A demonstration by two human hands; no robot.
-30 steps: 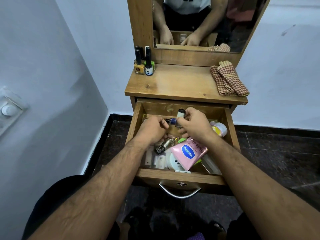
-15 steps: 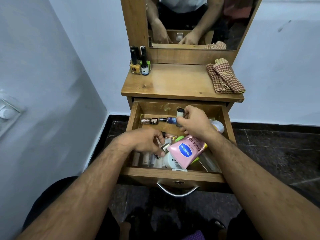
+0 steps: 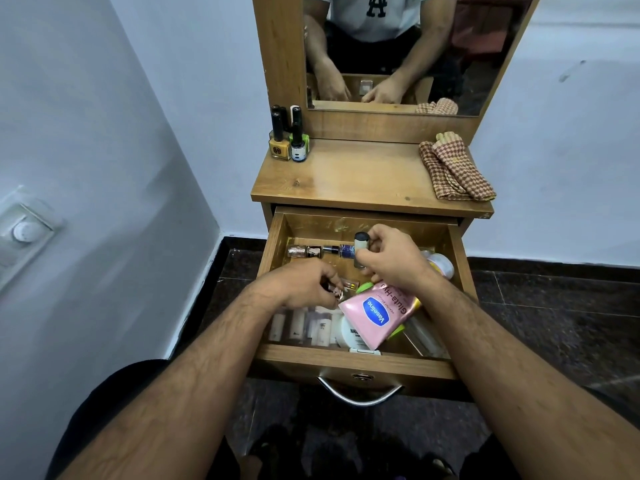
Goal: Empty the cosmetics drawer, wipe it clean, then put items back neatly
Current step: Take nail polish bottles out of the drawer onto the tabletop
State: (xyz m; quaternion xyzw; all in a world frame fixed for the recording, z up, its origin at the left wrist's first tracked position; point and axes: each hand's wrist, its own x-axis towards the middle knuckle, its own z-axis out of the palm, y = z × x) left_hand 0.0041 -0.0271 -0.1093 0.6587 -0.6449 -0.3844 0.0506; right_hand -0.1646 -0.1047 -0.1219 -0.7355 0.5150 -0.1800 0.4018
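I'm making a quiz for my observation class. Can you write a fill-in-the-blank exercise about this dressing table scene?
1. The pink Vaseline tube lies in the open ____.
2. The checked cloth rests on the tabletop's ____ side.
3. The right hand holds a small bottle with a ____ cap.
4. The upright nail polish bottles stand beside the ____.

Answers: drawer; right; black; mirror
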